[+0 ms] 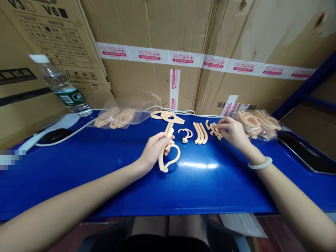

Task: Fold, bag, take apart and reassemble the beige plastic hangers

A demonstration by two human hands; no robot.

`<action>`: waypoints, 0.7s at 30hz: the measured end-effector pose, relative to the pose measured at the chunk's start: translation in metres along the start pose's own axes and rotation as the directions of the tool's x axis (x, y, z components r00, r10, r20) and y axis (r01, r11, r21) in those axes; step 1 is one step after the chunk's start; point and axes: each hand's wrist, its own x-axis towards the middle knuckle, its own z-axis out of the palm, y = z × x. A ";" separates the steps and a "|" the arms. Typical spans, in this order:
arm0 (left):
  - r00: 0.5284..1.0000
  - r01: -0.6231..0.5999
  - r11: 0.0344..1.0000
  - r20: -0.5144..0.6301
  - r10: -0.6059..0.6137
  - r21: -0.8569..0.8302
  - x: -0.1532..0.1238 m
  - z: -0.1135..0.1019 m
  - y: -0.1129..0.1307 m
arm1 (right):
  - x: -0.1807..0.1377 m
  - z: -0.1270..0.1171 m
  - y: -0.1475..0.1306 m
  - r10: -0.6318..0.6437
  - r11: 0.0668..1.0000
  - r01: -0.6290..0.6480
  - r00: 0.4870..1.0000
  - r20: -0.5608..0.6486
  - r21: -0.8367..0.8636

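Note:
My left hand [154,148] is closed round a beige plastic loop-shaped part [168,157] that rests on the blue table [105,182]. My right hand [232,132] pinches at a small cluster of beige plastic pieces [214,130] on the table. Between the hands lie a small hook-shaped piece [185,134] and three curved strips [200,133] side by side. Behind them is a flat beige frame piece [168,117]. A pale bead bracelet [260,163] circles my right wrist.
A clear bag of beige parts [117,117] lies back left, another bag [258,123] back right. A water bottle [61,85], a white cable and power strip [56,126] stand at left. A dark phone [304,152] lies at right. Cardboard boxes [183,52] wall the back.

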 end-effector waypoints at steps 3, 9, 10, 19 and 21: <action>1.000 0.000 0.999 -0.028 -0.001 -0.040 -0.001 0.001 0.001 | -0.004 0.007 0.014 0.010 0.996 0.000 0.993 0.116 -0.090; 0.997 -0.036 0.997 -0.071 0.032 -0.064 0.000 -0.001 0.000 | -0.004 0.007 0.011 0.008 0.990 0.023 0.976 0.218 -0.139; 0.996 -0.045 0.997 -0.075 0.040 -0.067 0.001 -0.001 -0.001 | -0.004 0.007 0.003 -0.005 0.992 0.028 0.982 0.190 -0.121; 0.998 -0.062 0.995 -0.036 0.059 -0.084 0.002 0.000 -0.005 | -0.015 0.018 -0.125 -0.493 0.869 0.472 0.849 0.190 0.149; 0.997 -0.075 0.993 0.012 0.077 -0.095 0.000 0.001 -0.005 | -0.019 0.023 -0.133 -0.529 0.847 0.522 0.810 0.255 0.098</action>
